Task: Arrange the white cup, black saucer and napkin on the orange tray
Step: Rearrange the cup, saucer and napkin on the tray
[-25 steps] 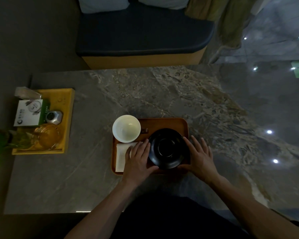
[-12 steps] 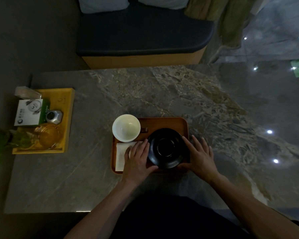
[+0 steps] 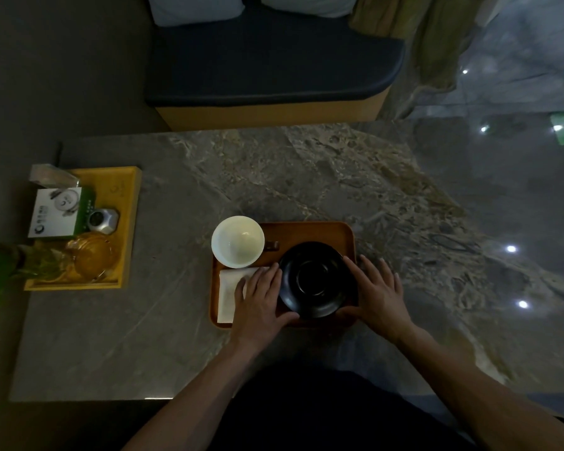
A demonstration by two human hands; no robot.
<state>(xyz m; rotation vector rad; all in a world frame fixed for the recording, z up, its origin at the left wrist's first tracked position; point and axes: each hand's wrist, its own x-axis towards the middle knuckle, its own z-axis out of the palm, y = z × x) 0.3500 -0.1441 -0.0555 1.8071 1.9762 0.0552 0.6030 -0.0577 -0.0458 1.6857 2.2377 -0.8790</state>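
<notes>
The orange tray (image 3: 306, 231) lies on the marble table in front of me. The white cup (image 3: 237, 241) stands upright and empty at the tray's far left corner. A folded white napkin (image 3: 228, 294) lies along the tray's left side. The black saucer (image 3: 315, 278) rests on the right half of the tray. My left hand (image 3: 259, 301) lies over the napkin's right part, fingers against the saucer's left rim and thumb at its near edge. My right hand (image 3: 376, 294) cups the saucer's right rim, fingers spread.
A yellow tray (image 3: 127, 222) at the table's left edge holds a white box (image 3: 54, 216), a small silver object (image 3: 103, 220) and an amber glass dish (image 3: 92, 255). A dark cushioned bench (image 3: 267, 66) stands beyond the table. A small brown piece (image 3: 272, 245) sits beside the cup.
</notes>
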